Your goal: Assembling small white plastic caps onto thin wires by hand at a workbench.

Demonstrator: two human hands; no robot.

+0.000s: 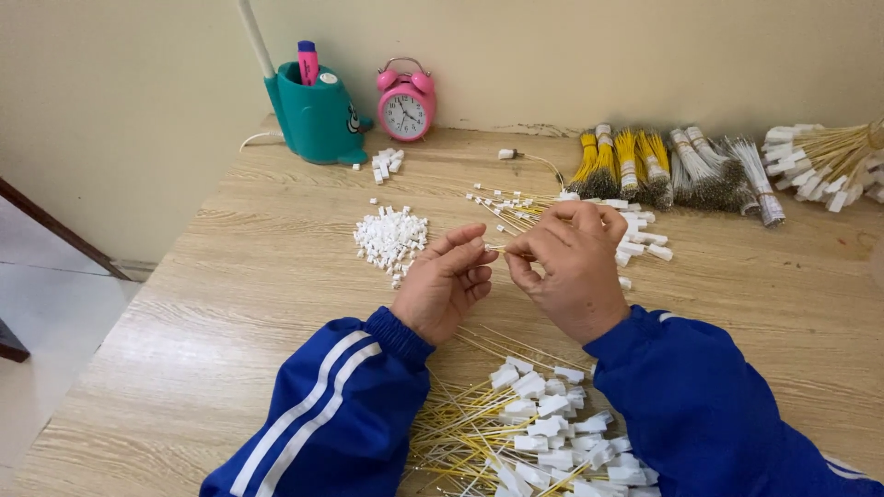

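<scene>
Hands: left hand (444, 285) and right hand (569, 262) are pinching one thin yellow wire (502, 248) together.
Done: finished wires (534, 442) are piling near.
Left: loose white connectors (390, 236) are waiting on counter (230, 304).

The table (230, 304) shows a pale wood-grain surface, matt and smooth, likely laminate. Near its middle, the left hand (442, 285) and right hand (571, 267) pinch a thin yellow wire (502, 248) with a slick plastic sheath. Left of the hands lies a heap of small white connector housings (391, 236), hard matt plastic. At the table's near edge, a pile of finished leads (534, 442) mixes glossy yellow insulation with white plastic plugs. The sleeves (331, 414) are blue synthetic cloth with a slight sheen. At the table's far edge, a pink alarm clock (405, 101) looks glossy, beside a smooth teal plastic holder (318, 115).
</scene>
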